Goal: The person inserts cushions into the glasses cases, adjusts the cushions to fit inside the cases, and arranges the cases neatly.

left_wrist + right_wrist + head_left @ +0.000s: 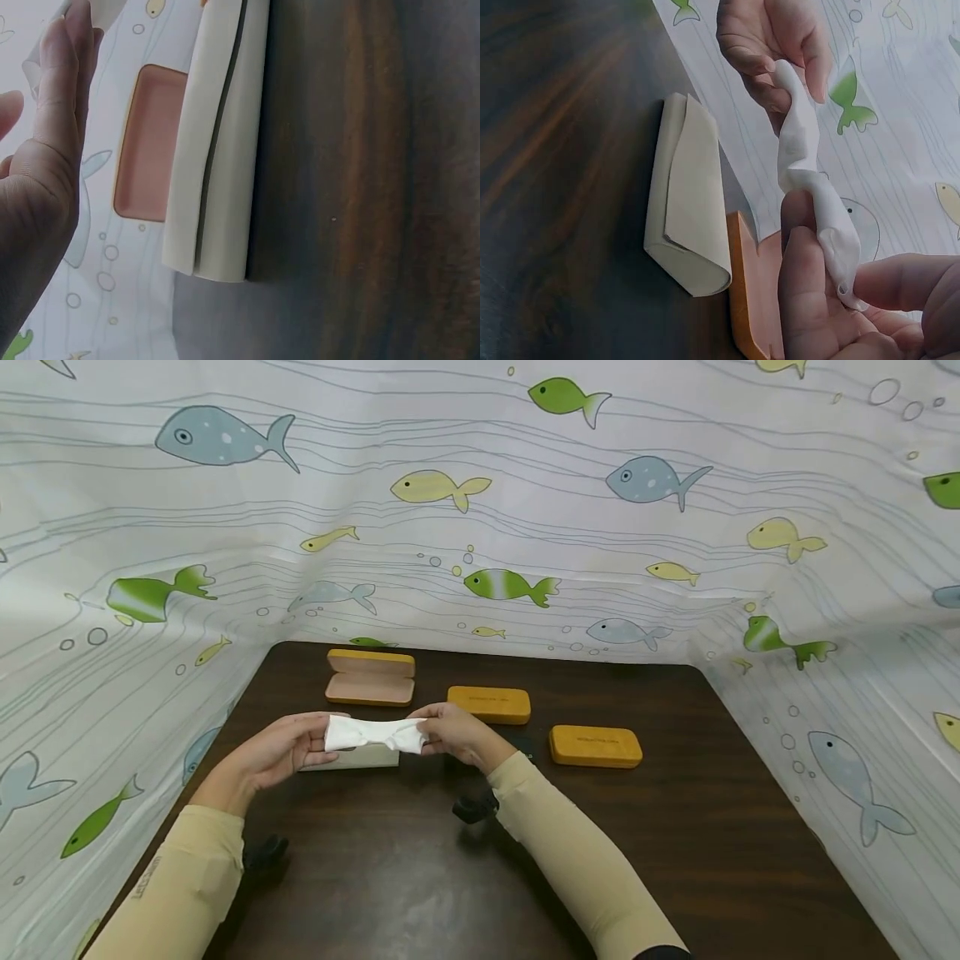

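A white cloth (375,734), bunched narrow in the middle, is stretched between both hands above the table. My left hand (291,748) pinches its left end between thumb and fingers. At the other end, my right hand (459,733) grips the cloth, its thumb and fingers visible around it in the right wrist view. Below and behind the cloth lies a cream glasses case (694,180) with its flap closed, partly hidden in the head view. Beyond that stands a yellow glasses case (371,688), lid raised, showing a pink lining.
Two closed yellow cases, a nearer one (596,747) and a farther one (489,704), lie to the right. A dark flat item (521,745) is partly hidden behind the right forearm. Fish-printed white sheeting (450,543) rises around the dark wooden table (390,877).
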Demonstrator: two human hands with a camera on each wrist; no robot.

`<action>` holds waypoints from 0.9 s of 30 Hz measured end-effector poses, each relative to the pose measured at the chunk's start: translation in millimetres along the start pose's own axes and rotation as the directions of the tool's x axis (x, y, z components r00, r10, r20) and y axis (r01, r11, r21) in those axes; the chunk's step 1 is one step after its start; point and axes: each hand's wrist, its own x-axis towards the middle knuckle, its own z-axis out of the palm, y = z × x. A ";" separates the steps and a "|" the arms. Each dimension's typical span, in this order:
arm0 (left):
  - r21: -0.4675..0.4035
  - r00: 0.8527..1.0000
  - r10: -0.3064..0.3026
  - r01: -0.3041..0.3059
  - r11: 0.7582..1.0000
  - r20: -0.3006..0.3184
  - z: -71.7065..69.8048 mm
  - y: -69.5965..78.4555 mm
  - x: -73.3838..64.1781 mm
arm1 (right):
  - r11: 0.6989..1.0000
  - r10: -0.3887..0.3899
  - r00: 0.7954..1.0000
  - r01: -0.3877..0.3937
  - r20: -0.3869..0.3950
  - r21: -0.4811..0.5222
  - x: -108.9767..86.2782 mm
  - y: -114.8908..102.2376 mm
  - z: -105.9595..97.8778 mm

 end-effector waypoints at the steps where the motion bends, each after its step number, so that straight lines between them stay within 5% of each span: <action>1: 0.004 1.000 0.002 -0.002 1.000 -0.002 -1.0 0.4 1.5 | 1.000 -0.002 1.000 0.002 0.001 -0.003 1.7 -1.1 -0.9; 27: -0.047 0.997 -0.032 0.029 0.998 -0.070 -25.9 10.2 36.5 | 0.999 0.031 0.999 -0.030 -0.019 0.041 43.6 -15.3 -16.5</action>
